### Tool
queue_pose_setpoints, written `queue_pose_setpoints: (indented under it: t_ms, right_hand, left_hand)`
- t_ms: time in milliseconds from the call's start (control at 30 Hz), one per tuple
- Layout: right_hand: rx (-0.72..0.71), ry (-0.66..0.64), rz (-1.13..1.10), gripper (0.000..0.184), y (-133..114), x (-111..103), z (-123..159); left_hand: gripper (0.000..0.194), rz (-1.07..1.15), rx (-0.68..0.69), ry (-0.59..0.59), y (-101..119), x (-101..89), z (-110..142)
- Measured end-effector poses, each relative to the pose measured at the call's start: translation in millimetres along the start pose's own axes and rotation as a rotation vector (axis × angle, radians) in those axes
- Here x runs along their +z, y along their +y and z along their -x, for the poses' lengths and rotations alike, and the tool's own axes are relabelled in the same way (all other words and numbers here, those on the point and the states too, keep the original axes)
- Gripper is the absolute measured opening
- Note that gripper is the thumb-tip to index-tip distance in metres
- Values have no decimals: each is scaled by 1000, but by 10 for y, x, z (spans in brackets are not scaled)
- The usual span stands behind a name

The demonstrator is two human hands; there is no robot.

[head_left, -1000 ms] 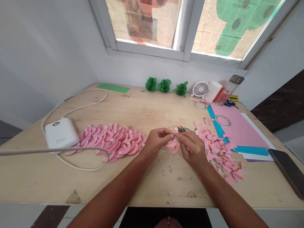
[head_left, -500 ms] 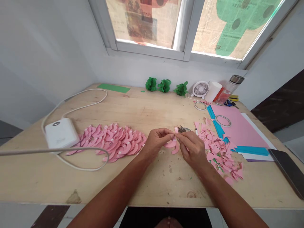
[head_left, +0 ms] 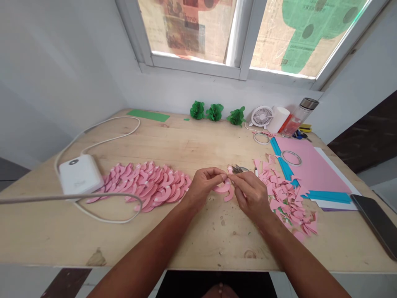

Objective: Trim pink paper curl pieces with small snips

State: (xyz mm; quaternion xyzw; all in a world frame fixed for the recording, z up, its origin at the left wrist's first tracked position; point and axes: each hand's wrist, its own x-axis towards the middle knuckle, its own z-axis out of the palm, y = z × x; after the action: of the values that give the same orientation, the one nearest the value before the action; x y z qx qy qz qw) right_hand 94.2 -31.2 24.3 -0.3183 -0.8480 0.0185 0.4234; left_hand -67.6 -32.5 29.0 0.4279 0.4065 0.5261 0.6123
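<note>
Both of my hands meet above the middle of the wooden table, fingertips pinched close together. Between thumb and forefinger, my left hand [head_left: 208, 183] holds a curved pink paper piece [head_left: 222, 188]. My right hand [head_left: 250, 188] pinches at the same spot; whether it grips the paper or some tiny bit is too small to make out. Another pink paper curl [head_left: 228, 195] shows just below the fingertips. Just beyond the right fingers lie scissors [head_left: 238, 169], partly hidden. Left of my left hand spreads a heap of curved pink paper pieces [head_left: 155, 184], several with small white patches.
Pink paper scraps [head_left: 287, 194] lie right of my right hand. Farther right are pink sheets [head_left: 313, 165], a tape roll [head_left: 290, 158] and a phone [head_left: 375, 223]. A white power bank [head_left: 80, 174] with a looping cable sits left. Green paper shapes [head_left: 214, 111], a small fan [head_left: 262, 116] and a bottle [head_left: 300, 118] line the back.
My hands stay in nearly the same place. The curved pink paper at the fingertips has shifted very slightly.
</note>
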Motion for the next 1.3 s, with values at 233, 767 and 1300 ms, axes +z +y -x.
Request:
queue_pose_setpoints:
  t_ms: [233,767,1300]
  right_hand:
    - [-20,21,11,35,-2,5,-2]
    - [228,21,-312,32,-86,10,-43]
    - [270,17,-332,27,-83,-5,-49]
  left_hand:
    - [16,4,-4,2,16,6,3]
    - [12,35,6,101,13,45,-2]
    - [14,-24,15,76,8,47,15]
